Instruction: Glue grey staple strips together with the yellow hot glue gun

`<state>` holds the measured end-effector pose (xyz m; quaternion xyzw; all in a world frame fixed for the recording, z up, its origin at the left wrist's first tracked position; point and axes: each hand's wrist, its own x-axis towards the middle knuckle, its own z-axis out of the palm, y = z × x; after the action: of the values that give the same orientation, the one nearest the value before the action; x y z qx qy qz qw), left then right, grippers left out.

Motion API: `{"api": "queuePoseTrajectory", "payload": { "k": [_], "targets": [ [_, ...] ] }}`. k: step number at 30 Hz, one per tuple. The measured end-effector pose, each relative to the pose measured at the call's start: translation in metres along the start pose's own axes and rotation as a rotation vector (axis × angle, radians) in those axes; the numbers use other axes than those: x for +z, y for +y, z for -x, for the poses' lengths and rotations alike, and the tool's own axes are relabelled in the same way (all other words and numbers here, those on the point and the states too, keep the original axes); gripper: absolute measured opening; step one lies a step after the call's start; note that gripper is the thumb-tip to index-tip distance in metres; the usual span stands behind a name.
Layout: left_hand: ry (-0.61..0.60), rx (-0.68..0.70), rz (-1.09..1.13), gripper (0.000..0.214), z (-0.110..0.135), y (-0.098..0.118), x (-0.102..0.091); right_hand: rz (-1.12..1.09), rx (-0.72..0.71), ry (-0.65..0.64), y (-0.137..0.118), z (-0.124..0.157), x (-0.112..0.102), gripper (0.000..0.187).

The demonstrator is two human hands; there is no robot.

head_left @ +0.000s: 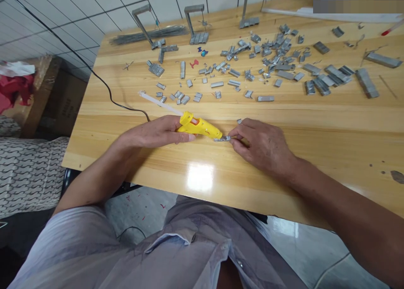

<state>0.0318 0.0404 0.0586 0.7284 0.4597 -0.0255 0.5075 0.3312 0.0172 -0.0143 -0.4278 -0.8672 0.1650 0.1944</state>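
My left hand is wrapped round a yellow hot glue gun, which points right. A long whitish glue stick sticks out of its back end. The nozzle touches or nearly touches a small silvery metal piece just above the tabletop. My right hand pinches the right end of that piece between thumb and fingers. Part of the piece is hidden behind the fingertips. A tiny grey scrap shows beside the right index finger.
Grey staple-strip-like metal pieces lie scattered across the back of the wooden table. Bent metal stands rise near the tiled wall, beside a bundle of thin wires. A black cord crosses the left side. A cardboard box stands left.
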Motion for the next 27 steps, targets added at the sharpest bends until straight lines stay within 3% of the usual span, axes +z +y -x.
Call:
{"api": "queuePoseTrajectory", "payload": {
  "k": [8,27],
  "targets": [
    [-0.006,-0.002,-0.008,0.044,-0.0003,0.01,0.0029,0.007,0.001,-0.005,-0.0001,0.0001,0.0001,0.018],
    [-0.003,-0.028,0.02,0.046,0.0006,0.0079,0.0031,0.013,-0.005,0.002,0.0006,0.0009,0.0005,0.018]
  ]
}}
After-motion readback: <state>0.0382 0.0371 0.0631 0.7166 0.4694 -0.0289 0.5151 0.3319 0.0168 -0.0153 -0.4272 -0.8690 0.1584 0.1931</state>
